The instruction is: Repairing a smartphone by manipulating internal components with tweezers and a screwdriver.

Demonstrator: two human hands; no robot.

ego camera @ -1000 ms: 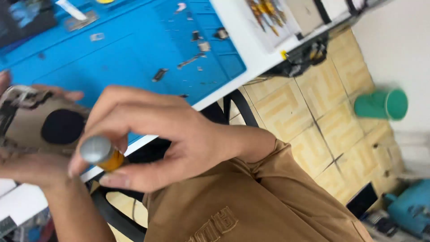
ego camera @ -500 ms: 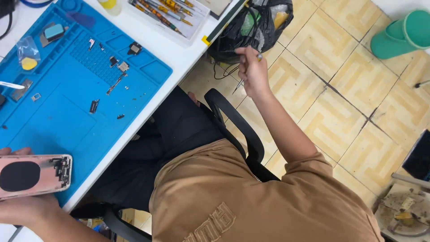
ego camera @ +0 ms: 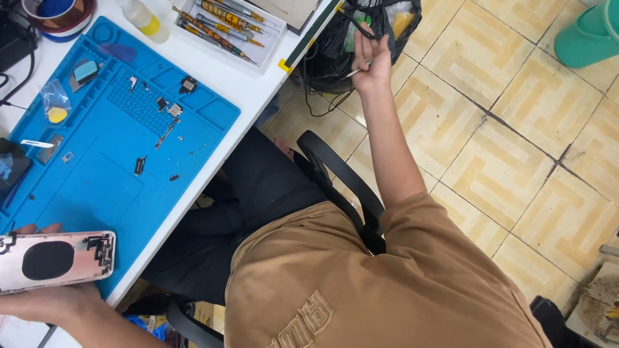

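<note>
**A pink phone shell in one hand, a thin metal tool in the other**

Head camera: The left hand (ego camera: 55,299) sits at the bottom left corner, over the near edge of the blue work mat (ego camera: 97,187). It holds a pink phone shell (ego camera: 57,260) from below, with fingers curled up around its far edge. The shell lies flat and open side up. It is pale pink and shiny, with a big black oval patch in the middle and small dark parts and wires at its right end. Part of its left end runs out of the picture.

The right hand (ego camera: 371,64) is stretched far out to the side, over the tiled floor, just beside a black plastic bag (ego camera: 335,45) under the white table (ego camera: 258,84). It pinches a thin metal tool (ego camera: 353,72) between thumb and fingers, while the other fingers point up.

Tiny screws and small dark parts lie spread on the mat. A tray of screwdrivers (ego camera: 225,29) sits at the table's far edge. A black chair arm (ego camera: 342,183) curves beside the brown shirt.
</note>
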